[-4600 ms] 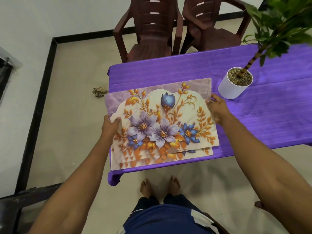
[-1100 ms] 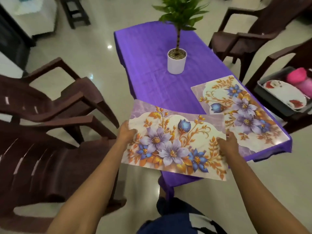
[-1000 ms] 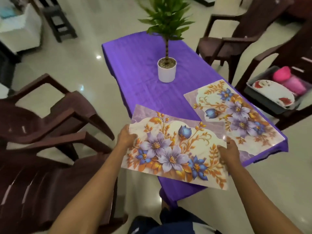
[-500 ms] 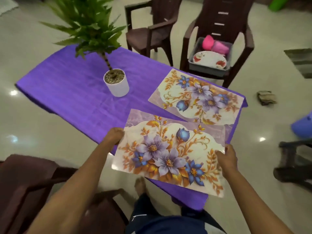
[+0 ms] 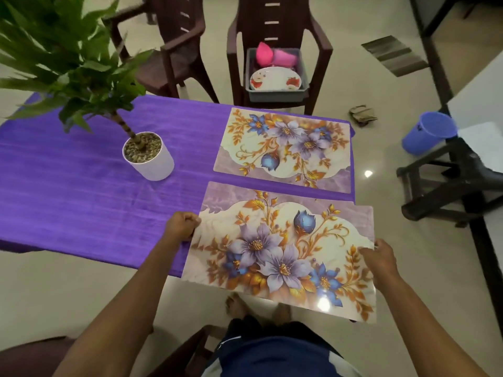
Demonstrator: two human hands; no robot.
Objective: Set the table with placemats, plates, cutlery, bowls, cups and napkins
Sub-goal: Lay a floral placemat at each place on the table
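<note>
Table (image 5: 68, 191), long and covered in a purple cloth, is now seen from its long near side, whereas half a second ago it was viewed from nearer the corner; the person has been carried round to face the seat opposite. Two dark brown plastic armchairs (image 5: 280, 44) are seen beyond the far edge, one holding a grey plastic tub (image 5: 276, 92) with a white floral plate (image 5: 276, 78) and pink cups or bowls (image 5: 275, 57), not yet touched. First floral placemat (image 5: 283, 149), rectangular, glossy, printed with purple and blue flowers and gold leaves, lies flat at the far right end of the table, unchanged in place. Second matching floral placemat (image 5: 283, 254) has been brought closer to the table than before: its far edge is now over the cloth, just beside the first mat, while its near part overhangs the table edge above the floor, so it is judged not yet laid. White pot with a green leafy plant (image 5: 148, 156) stands left of both mats, well apart. Left hand (image 5: 181, 227) is curled round the mat's left edge; right hand (image 5: 379, 258) pinches the right edge; the hands are kept apart by the mat's full width. Placemat step is judged nearly complete for two settings; a push forward and release is still needed, then plates.
</note>
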